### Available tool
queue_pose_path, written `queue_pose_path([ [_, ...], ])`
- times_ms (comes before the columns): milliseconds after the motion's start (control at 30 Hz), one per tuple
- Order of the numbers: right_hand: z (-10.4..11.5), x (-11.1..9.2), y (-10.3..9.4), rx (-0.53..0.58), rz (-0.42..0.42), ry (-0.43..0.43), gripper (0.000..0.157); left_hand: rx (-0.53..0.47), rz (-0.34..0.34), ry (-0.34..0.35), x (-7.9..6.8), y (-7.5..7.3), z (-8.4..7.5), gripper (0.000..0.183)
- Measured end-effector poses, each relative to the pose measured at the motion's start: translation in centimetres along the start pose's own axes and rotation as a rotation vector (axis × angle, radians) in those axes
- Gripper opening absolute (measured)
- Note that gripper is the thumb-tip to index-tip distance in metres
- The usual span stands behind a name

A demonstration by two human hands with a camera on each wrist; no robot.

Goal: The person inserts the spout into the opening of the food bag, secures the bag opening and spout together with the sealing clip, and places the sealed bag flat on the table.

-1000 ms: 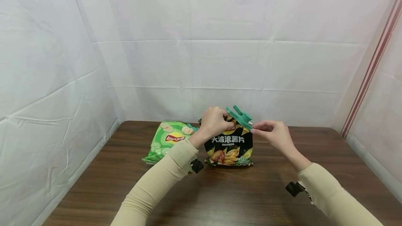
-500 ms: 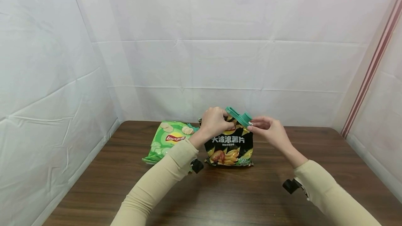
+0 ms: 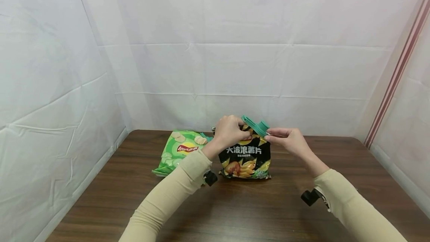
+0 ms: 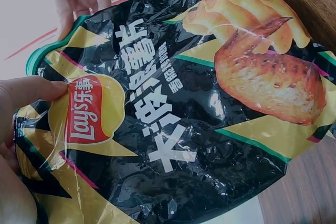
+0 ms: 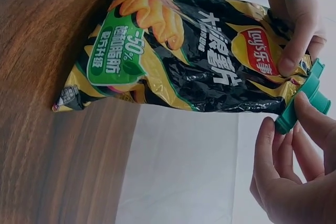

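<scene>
A black and yellow bag of chips (image 3: pixel 244 156) stands upright on the table, its lower edge on the wood. My left hand (image 3: pixel 229 132) pinches the bag near its top left, the thumb beside the red logo in the left wrist view. Across the top right corner of the bag lies a green bag clip (image 5: pixel 310 94) with a round spout, slanting down to the right. My right hand (image 3: pixel 288 141) pinches the lower right end of this clip between thumb and fingers. The fingers of the left hand behind the bag are mostly hidden.
A green chip bag (image 3: pixel 181 150) lies to the left of the black one, partly behind my left forearm, with another green clip (image 3: pixel 206 136) at its top right. White cloth (image 3: pixel 201 66) hangs behind the brown wooden table (image 3: pixel 255 212).
The clip's raised upper part has come down flat against its lower bar. My right hand has shifted slightly left along the clip's end. My left hand and the bag have stayed put.
</scene>
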State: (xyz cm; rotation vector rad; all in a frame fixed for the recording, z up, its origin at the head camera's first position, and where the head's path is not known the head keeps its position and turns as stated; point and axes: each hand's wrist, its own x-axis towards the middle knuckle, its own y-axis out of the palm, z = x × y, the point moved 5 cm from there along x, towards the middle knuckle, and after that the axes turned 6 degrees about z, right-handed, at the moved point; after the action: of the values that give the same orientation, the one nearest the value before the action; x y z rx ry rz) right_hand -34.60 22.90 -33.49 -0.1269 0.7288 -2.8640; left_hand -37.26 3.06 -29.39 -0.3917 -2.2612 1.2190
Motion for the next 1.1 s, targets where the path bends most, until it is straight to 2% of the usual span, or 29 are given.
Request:
queue_pose_path([
  [133, 0.2, -0.2, 0.0, 0.003, 0.005, 0.01, 0.053, 0.021, 0.004, -0.009, 0.1, 0.0, -0.1, 0.047],
  [300, 0.2, -0.2, 0.0, -0.044, -0.016, -0.002, 0.051, 0.03, 0.032, -0.046, 0.0, -0.3, -0.3, 0.045],
  [467, 0.0, -0.2, 0.0, -0.045, -0.022, 0.013, 0.053, -0.05, 0.064, -0.073, 0.0, -1.0, -0.2, 0.018],
  [600, -0.1, -0.2, 0.0, -0.039, -0.032, 0.03, 0.054, -0.117, 0.08, -0.074, 0.0, -1.6, 0.1, 0.026],
  [833, 0.0, -0.3, -0.1, -0.03, -0.05, 0.035, 0.053, -0.296, 0.094, -0.063, 0.1, -2.8, 0.4, 0.025],
  [967, 0.1, -0.3, 0.0, -0.022, -0.053, 0.035, 0.052, -0.344, 0.095, -0.051, 0.4, -3.6, 0.2, 0.032],
  [1100, 0.3, -0.3, 0.1, -0.028, -0.066, 0.019, 0.05, -0.347, 0.105, -0.037, 0.8, -3.9, 0.1, 0.033],
])
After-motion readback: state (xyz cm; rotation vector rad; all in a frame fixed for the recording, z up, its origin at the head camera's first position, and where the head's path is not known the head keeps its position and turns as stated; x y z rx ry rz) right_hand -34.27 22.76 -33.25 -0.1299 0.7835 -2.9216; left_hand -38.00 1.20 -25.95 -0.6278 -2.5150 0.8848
